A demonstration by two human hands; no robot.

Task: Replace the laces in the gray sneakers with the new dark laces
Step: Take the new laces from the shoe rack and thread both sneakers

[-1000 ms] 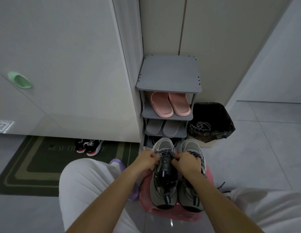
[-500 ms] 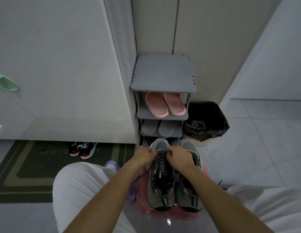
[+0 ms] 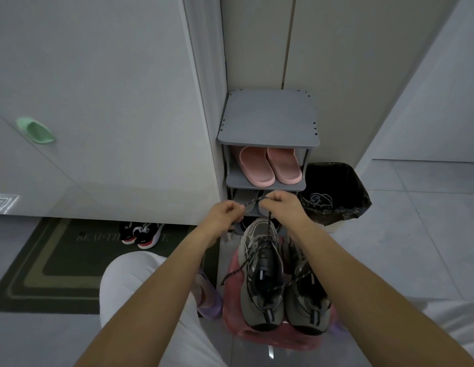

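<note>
Both hands have lifted off the shoe's tongue since a second ago and now hang above its toe, drawing the dark lace up with them.

Nearest, a knee in white trousers sits at the left, with a glossy lilac slipper just beside it. Next to that stands a pink plastic stool, smooth and rounded. The gray sneakers stand on it side by side and touching, heels at its near edge and toes at its far edge. They have mesh and suede-like panels with dark trim. A speckled, rope-like end of lace trails from the left shoe over the stool's left edge.

Beyond the toes, the left hand is curled tight, pinching one part of the lace. The right hand is likewise closed, pinching the lace just beside it. A short span arches between the two, and a taut strand drops from the right hand to the left shoe's front eyelets.

Behind the hands stands a gray shoe rack of flat matte shelves. Ribbed pink slippers lie on its second shelf and gray slippers below them. A bin with a crinkled black liner touches the rack's right side and holds a tangle of pale cord. Far left lies a dark doormat bearing black-and-red trainers.
</note>
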